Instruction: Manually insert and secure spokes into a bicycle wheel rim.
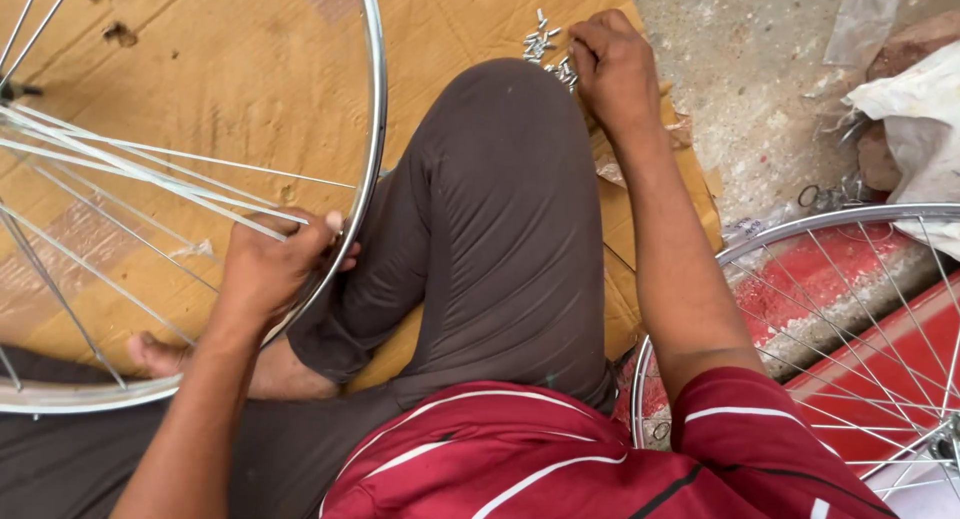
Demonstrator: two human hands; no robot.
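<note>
left grip (pixel 270 264) pinched on loose spokes (pixel 150 174) at wheel rim (pixel 375 129), right grip (pixel 610 64) closing over far nipple pile (pixel 545 49); spokes may slip, nipples scatter off cardboard (pixel 450 19).

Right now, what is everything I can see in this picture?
Silver metal bicycle wheel rim with thin spokes: one, silver, left, on the cardboard.
Second spoked silver wheel: one, silver, lower right, over a red surface.
Pile of small silver metal nipples: many, silver, top centre on the cardboard.
Flat brown cardboard sheet: one, brown, under the person.
Rough grey concrete floor: grey, upper right.
Crumpled white bag: one, white, right edge.
Left hand: grips a spoke at the rim.
Right hand: fingers at the nipple pile.
Bare foot: one, under the rim.
</note>
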